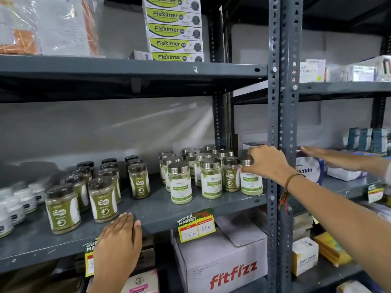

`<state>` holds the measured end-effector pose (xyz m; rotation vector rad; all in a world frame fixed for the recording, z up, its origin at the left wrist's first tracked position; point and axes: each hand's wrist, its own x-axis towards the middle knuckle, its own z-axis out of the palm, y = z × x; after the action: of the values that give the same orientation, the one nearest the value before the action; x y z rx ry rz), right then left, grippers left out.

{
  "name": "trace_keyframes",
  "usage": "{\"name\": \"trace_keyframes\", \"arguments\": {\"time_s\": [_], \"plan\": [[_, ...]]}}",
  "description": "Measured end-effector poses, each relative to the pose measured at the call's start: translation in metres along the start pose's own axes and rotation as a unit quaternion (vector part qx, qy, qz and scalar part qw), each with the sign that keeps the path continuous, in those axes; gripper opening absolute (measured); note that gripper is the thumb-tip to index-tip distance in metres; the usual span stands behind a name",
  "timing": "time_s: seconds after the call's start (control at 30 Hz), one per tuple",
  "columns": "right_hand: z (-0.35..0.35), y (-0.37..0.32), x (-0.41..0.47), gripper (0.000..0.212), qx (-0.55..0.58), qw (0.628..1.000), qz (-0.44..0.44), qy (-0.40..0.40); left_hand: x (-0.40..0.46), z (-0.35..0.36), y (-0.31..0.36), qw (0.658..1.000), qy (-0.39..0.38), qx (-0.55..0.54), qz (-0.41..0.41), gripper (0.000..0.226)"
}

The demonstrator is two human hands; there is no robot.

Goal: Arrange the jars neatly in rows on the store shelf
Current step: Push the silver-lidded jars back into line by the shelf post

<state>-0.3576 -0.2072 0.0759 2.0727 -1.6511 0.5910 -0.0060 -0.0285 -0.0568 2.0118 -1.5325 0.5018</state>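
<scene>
- Right hand (267,163) gripping the steel lid of the rightmost clear jar with white-green label (251,178), at the right end of the grey metal shelf (148,214).
- Left hand (118,240) flat, fingers loose, resting empty on the near shelf edge.
- Roughly a dozen steel-lidded jars in rows right; about ten black-lidded green-label jars (103,199) left.

1. Shelf (160,210): grey metal, middle tier, carrying jars in groups.
2. Silver-lidded jars (211,178): clustered in rough rows at the shelf's right end, white-and-green labels facing front.
3. Dark-lidded jars (102,200): three rows running back, left of centre; one more stands among the silver-lidded group.
4. White jars (14,206): far left, partly cut off.
5. Right hand (267,162): fingers closed around the lid of the end jar (251,179) beside the upright post (283,123).
6. Left hand (118,237): flat, fingertips resting on the shelf's front edge.
7. Price tag (196,225): hangs from the shelf edge above a fitfizz carton (222,263).
8. Another person's hand (330,156): extended over the neighbouring shelf.
</scene>
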Motion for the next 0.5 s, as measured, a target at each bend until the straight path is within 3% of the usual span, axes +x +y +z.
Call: {"name": "trace_keyframes", "arguments": {"time_s": [0.33, 0.5], "plan": [[-0.006, -0.011, -0.005, 0.052, -0.049, 0.998, -0.027, -0.019, -0.002, -0.005, 0.000, 1.000, -0.014, 0.005, -0.002, 0.055], [-0.018, -0.027, 0.000, 0.062, -0.120, 0.991, -0.053, 0.035, -0.002, -0.005, -0.001, 1.000, -0.014, 0.009, -0.002, 0.057]]}}
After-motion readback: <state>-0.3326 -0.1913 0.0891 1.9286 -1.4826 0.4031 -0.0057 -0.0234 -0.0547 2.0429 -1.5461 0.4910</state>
